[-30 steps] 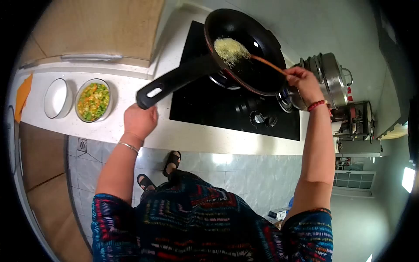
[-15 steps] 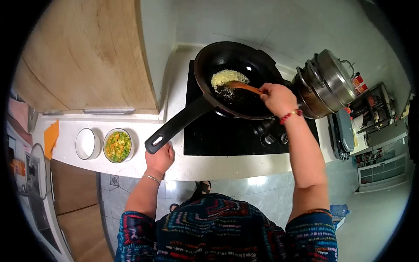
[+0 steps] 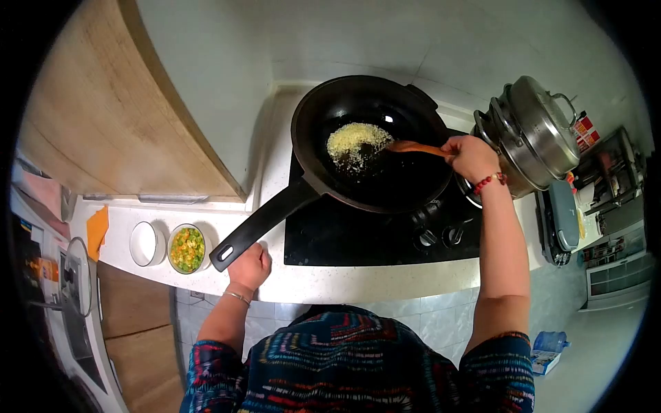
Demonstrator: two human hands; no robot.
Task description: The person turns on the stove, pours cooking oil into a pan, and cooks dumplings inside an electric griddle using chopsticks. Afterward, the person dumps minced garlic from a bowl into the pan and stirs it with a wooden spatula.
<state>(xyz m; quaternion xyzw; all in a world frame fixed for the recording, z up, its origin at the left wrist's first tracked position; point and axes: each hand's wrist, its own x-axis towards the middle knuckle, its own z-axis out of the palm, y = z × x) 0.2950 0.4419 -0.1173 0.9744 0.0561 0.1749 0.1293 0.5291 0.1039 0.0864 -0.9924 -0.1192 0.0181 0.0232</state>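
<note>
My right hand [image 3: 474,160] is closed around the end of a wooden spatula [image 3: 416,147]. The spatula's tip rests inside a large black wok [image 3: 372,196], beside a heap of pale yellow chopped bits [image 3: 358,141]. The wok sits on a black stove top [image 3: 358,241], its long black handle [image 3: 272,220] pointing to the lower left. My left hand [image 3: 249,267] is curled into a fist on the counter, just below the handle's end and not wrapped around it. Its fingertips are tucked out of sight.
On the white counter [image 3: 330,282] at left stand a bowl of chopped vegetables [image 3: 187,250], a white bowl [image 3: 144,244] and an orange cloth [image 3: 97,230]. Stacked steel pots [image 3: 537,131] stand right of the wok, near a grey appliance [image 3: 561,217]. A wooden cabinet [image 3: 117,103] juts out at upper left.
The view has shifted and turned. The spatula's tip has drawn out of the yellow bits to their right side, my right hand moving right with it. My left hand stays beside the handle.
</note>
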